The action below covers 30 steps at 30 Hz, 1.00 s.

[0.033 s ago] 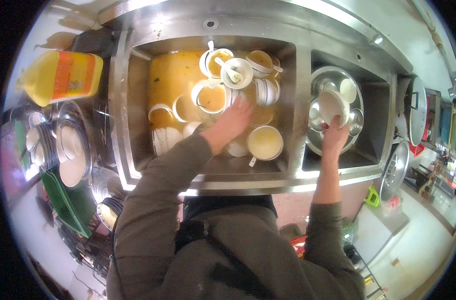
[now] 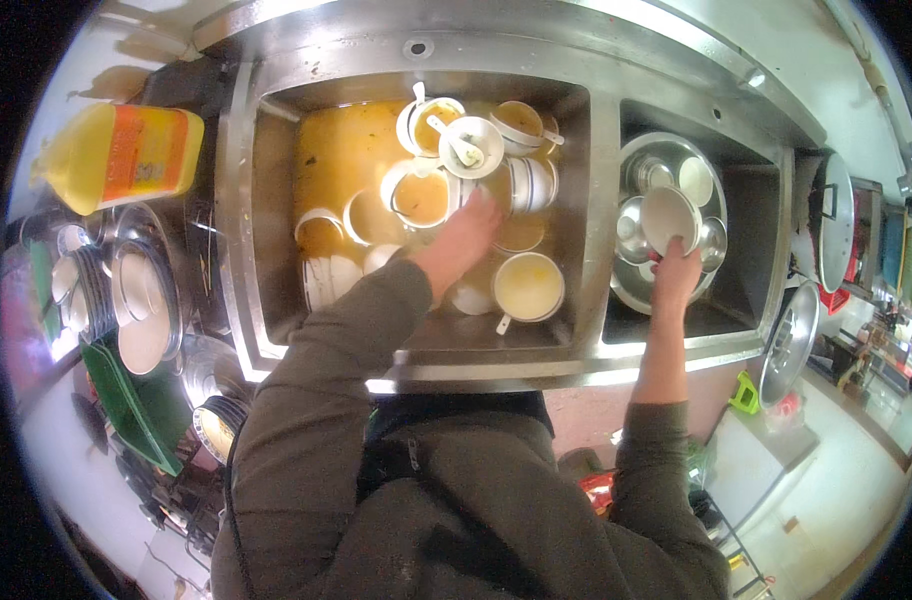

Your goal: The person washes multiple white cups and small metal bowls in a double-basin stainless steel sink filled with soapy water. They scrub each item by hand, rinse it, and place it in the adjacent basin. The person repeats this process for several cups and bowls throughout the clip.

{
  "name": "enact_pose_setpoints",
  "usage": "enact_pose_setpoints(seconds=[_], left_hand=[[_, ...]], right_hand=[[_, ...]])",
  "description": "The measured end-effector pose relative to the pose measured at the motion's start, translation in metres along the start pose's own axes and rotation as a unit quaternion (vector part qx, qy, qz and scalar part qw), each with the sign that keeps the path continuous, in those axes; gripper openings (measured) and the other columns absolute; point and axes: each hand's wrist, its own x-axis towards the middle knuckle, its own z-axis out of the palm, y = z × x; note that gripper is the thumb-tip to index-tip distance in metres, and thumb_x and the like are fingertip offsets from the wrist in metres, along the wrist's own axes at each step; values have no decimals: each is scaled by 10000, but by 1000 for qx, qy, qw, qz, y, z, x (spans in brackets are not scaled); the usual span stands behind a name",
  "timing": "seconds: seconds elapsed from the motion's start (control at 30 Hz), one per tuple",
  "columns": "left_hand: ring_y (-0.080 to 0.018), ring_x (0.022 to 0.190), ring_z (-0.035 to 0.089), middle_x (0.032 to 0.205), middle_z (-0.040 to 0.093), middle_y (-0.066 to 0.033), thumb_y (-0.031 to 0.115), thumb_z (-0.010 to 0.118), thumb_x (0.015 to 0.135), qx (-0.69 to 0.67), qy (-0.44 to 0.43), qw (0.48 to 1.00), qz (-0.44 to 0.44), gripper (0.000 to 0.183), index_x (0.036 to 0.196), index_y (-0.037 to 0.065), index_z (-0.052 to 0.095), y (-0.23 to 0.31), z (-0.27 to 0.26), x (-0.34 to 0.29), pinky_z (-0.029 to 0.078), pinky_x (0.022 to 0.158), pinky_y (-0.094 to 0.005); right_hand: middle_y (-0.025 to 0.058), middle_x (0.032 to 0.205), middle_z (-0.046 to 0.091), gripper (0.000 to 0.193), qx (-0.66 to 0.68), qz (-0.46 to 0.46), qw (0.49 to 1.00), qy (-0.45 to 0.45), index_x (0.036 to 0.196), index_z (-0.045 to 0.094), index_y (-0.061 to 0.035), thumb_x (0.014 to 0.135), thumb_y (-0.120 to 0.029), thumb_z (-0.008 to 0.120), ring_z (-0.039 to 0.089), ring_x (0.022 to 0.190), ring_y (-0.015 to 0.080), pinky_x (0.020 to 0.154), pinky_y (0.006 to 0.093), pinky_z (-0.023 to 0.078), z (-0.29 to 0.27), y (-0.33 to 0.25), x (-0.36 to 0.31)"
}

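My right hand [image 2: 678, 265] grips the rim of a white bowl [image 2: 668, 215], its inside turned toward me, over a round metal basin [image 2: 628, 283] in the right sink compartment. In the left compartment, my left hand [image 2: 466, 235] reaches among stacked white bowls in yellowish water. Its fingers are blurred, and whether they hold anything is unclear. Just beyond that hand sits a small white bowl [image 2: 487, 135] with a white spoon [image 2: 464, 149] in it. Nearer me, a bowl of cloudy yellow liquid [image 2: 529, 287] has a spoon handle beside it.
Several metal bowls [image 2: 711, 243] and a white bowl [image 2: 695, 180] lie in the basin. A metal divider [image 2: 603, 200] separates the compartments. At left stand a yellow jug [image 2: 81, 160], stacked plates [image 2: 146, 330] and a green crate [image 2: 126, 410]. A large metal lid [image 2: 788, 340] leans at right.
My right hand has shifted slightly right and toward me, and the bowl in it has turned to show more of its inside. My left hand has moved slightly left among the bowls.
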Motion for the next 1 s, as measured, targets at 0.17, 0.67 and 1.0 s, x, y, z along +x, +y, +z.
enact_pose_setpoints(seconds=[0.17,0.67,1.0], left_hand=[[-362,1032,598,1060,592,-182,120,574,880,152,-87,980,94,264,1128,44,620,-24,16,21,510,875,-464],[-343,1112,614,1243,566,-157,286,745,812,117,-166,954,-220,553,1253,20,545,-44,-76,19,547,886,-496],[-316,978,683,1203,639,-212,219,655,832,-305,73,776,-548,497,1274,16,557,-88,-103,-78,568,806,-414]], right_hand=[[167,947,697,513,-103,155,970,-158,1247,566,71,953,-350,589,650,614,201,537,303,488,-33,69,62],[215,1062,666,284,-231,-351,788,-449,1120,628,-30,899,-202,580,644,1026,395,899,516,522,113,-11,-150],[230,1215,588,390,-375,-358,653,-553,1235,621,-103,854,-183,638,603,1118,431,906,512,532,240,26,-194]])
